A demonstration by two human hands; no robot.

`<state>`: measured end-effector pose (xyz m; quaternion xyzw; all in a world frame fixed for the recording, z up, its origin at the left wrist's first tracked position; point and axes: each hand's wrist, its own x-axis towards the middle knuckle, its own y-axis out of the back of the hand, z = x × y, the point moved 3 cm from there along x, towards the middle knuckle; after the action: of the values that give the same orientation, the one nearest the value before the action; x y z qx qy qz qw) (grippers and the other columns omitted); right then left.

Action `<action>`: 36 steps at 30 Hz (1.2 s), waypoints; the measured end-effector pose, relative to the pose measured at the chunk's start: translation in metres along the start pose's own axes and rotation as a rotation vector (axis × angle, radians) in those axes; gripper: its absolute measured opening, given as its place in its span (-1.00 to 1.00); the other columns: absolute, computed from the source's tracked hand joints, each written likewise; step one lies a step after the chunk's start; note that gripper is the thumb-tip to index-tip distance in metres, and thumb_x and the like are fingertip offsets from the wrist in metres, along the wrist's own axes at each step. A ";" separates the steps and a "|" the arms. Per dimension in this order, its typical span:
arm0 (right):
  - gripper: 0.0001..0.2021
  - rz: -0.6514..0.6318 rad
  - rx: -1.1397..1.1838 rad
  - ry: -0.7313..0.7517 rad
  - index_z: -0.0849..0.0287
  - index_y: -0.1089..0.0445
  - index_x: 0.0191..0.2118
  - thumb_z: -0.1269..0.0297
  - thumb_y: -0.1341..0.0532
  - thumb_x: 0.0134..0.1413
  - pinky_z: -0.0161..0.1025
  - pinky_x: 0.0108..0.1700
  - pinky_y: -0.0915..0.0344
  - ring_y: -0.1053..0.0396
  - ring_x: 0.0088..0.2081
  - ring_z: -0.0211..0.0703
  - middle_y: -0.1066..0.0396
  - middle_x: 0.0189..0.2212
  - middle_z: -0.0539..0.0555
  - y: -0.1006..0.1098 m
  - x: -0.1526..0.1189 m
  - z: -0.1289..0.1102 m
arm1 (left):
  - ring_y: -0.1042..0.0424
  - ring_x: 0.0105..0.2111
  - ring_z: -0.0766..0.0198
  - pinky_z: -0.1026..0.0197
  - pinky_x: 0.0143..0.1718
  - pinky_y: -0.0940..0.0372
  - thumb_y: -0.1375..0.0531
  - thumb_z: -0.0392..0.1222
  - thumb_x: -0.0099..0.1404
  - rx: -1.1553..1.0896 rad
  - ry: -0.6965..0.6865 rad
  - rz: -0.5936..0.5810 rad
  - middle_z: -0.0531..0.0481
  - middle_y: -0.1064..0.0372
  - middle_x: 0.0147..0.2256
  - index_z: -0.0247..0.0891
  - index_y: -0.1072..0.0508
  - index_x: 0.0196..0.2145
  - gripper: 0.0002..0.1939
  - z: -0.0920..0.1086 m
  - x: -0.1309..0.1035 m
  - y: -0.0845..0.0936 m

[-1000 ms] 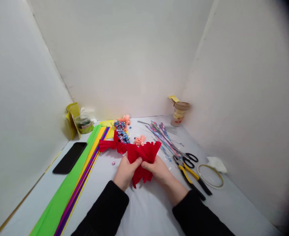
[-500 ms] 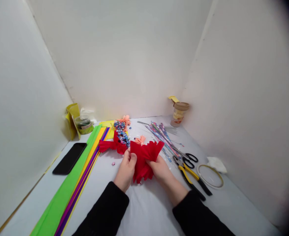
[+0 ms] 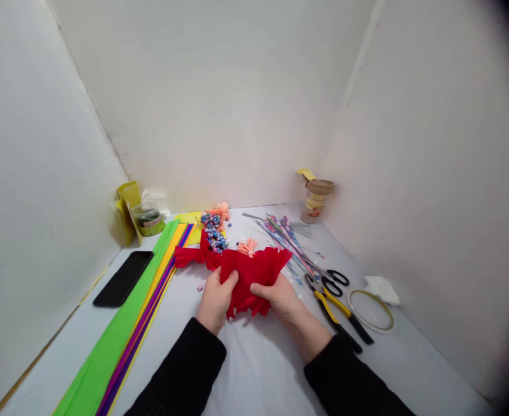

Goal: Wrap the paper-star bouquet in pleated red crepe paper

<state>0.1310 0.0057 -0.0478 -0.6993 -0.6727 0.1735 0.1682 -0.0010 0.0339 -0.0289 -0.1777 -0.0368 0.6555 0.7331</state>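
Note:
Between my hands is a piece of red crepe paper [image 3: 245, 280] with a fringed, ruffled edge along its right and lower sides. My left hand [image 3: 216, 296] pinches its left edge, thumb on top. My right hand [image 3: 280, 297] grips the right part, thumb lying across the front and the other fingers hidden behind. Another strip of red crepe paper [image 3: 190, 256] reaches out to the left, beyond my left hand. Just behind the held piece lie a small peach paper tassel [image 3: 248, 247] and a heap of tiny blue and pink folded paper stars [image 3: 214, 238].
On the left lie long coloured paper strips [image 3: 119, 335] and a black phone [image 3: 123, 279], with a clear tub [image 3: 147, 219] behind. To the right are patterned paper strips [image 3: 286, 237], scissors [image 3: 333, 281], yellow-handled pliers [image 3: 338, 312], a tape roll [image 3: 370, 310] and a lidded cup [image 3: 315, 201].
My left hand has shifted slightly left, and the red paper between my hands is spread wider and flatter. My right thumb has moved left across the paper's front.

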 end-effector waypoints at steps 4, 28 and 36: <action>-0.52 0.079 -0.007 -0.002 0.11 -0.43 -0.18 0.28 -0.45 -0.38 0.06 -0.05 -0.36 -0.48 -0.15 0.13 -0.54 -0.21 0.10 0.002 0.001 0.001 | -0.51 -0.29 0.07 0.03 -0.17 -0.35 -0.35 -0.02 -0.05 -0.058 -0.024 0.010 -0.07 -0.52 -0.36 -0.30 -0.42 -0.24 -0.56 -0.001 0.004 0.003; -0.54 0.043 -0.044 0.007 0.19 -0.46 -0.21 0.33 -0.45 -0.40 -0.07 -0.07 -0.34 -0.47 -0.22 0.02 -0.54 -0.26 0.10 -0.002 0.000 -0.005 | -0.48 -0.18 0.08 0.14 -0.13 -0.34 -0.32 -0.20 -0.05 0.258 -0.090 -0.149 -0.14 -0.52 -0.22 -0.35 -0.44 -0.19 -0.59 0.009 -0.007 -0.007; -0.60 0.064 -0.007 -0.037 0.20 -0.49 -0.29 0.23 -0.46 -0.39 -0.07 -0.14 -0.34 -0.46 -0.28 0.02 -0.55 -0.30 0.12 0.000 0.002 0.003 | -0.49 -0.19 0.02 0.09 -0.15 -0.36 -0.34 -0.19 -0.07 0.253 -0.103 -0.113 -0.19 -0.53 -0.22 -0.38 -0.46 -0.20 -0.57 0.009 -0.001 0.000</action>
<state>0.1299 0.0075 -0.0505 -0.7180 -0.6534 0.1891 0.1476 -0.0035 0.0347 -0.0205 -0.0480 -0.0015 0.6207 0.7826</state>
